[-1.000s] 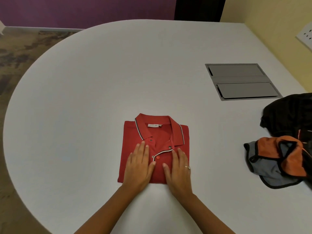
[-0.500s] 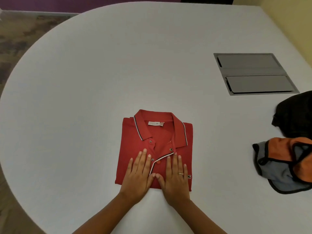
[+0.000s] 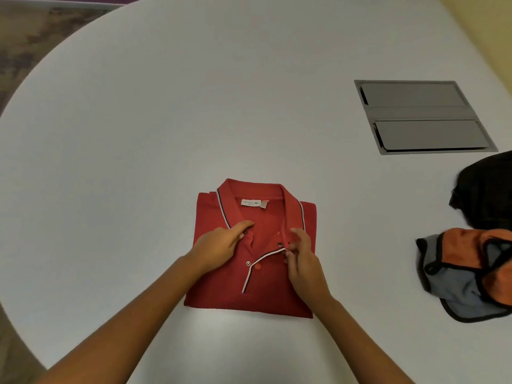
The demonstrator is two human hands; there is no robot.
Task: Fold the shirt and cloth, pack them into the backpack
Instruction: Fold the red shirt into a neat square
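A red polo shirt [image 3: 221, 286] lies folded into a neat rectangle on the white table [image 3: 138, 134], collar away from me. My left hand [image 3: 219, 246] pinches the left side of the button placket just below the collar. My right hand [image 3: 300, 259] pinches the striped edge of the right placket flap. An orange and grey cloth [image 3: 465, 273] with black trim lies crumpled at the right. Behind it, a black backpack [image 3: 487, 192] is partly cut off by the right edge of the view.
A grey metal cable hatch [image 3: 421, 115] is set flush in the table at the back right. The table's rounded edge curves along the left, with patterned carpet [image 3: 33, 37] beyond it. A yellow wall stands at the far right.
Both hands were pressing flat on the shirt's lower front; they have moved up to the placket and now pinch its two sides. The view has moved closer.
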